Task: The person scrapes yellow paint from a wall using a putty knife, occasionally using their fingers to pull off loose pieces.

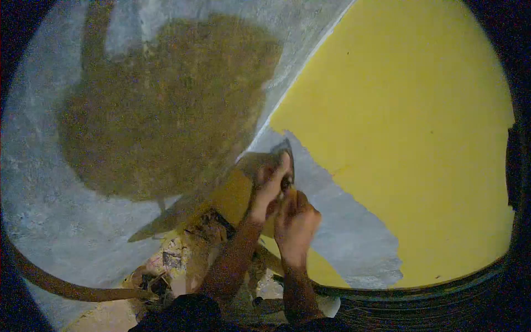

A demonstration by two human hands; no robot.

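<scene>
My left hand (269, 188) is closed around a tool with a dark, narrow blade (288, 150), which looks like a scraper. Just below and to the right, my right hand (298, 221) is closed at the tool's near end; the handle is mostly hidden by my fingers. The blade lies against a bare grey patch (354, 232) bordered by a yellow coating (415, 138) with a ragged edge. More yellow (229, 196) shows left of my left hand. Some blur covers the fingers.
A grey wall-like surface (38, 155) fills the left, with a large dark shadow (177, 105) on it. A pale line (310, 61) divides grey from yellow. Below lie a stained, littered floor (174, 249), a curved brown hose-like strip (66, 290) and a dark curved rim (431, 282).
</scene>
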